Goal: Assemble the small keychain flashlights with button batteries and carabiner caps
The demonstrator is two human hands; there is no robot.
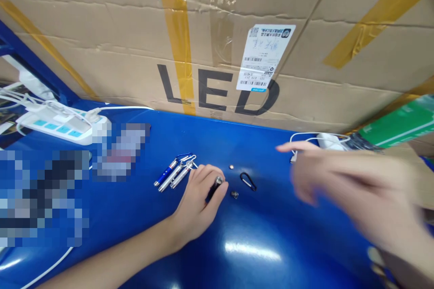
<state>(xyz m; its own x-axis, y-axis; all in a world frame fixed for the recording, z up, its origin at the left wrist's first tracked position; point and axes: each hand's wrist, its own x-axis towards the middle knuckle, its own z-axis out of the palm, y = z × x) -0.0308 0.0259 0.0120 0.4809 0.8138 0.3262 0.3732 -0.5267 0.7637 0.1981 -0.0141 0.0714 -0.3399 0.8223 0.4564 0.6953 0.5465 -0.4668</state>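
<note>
My left hand [201, 201] is closed around a small black cylinder [213, 188], like a mini flashlight body, with its metallic end facing up. To its right lie a black carabiner [248, 181], a small shiny round piece [231, 167] and a small metal cap [234, 194]. Just left of that hand are a blue keychain penlight [166, 173] and two silver keychain penlights [171, 177] with clips. My right hand [318, 171] is raised over the right side of the blue table, smeared by motion. One finger points left; whether it holds anything is unclear.
A large cardboard box [129, 54] marked LED stands along the back of the blue table [271, 244]. A white power strip [68, 124] with cables is at left, beside pixelated areas. At right are a white charger [330, 141] with its cable and a green package [400, 122].
</note>
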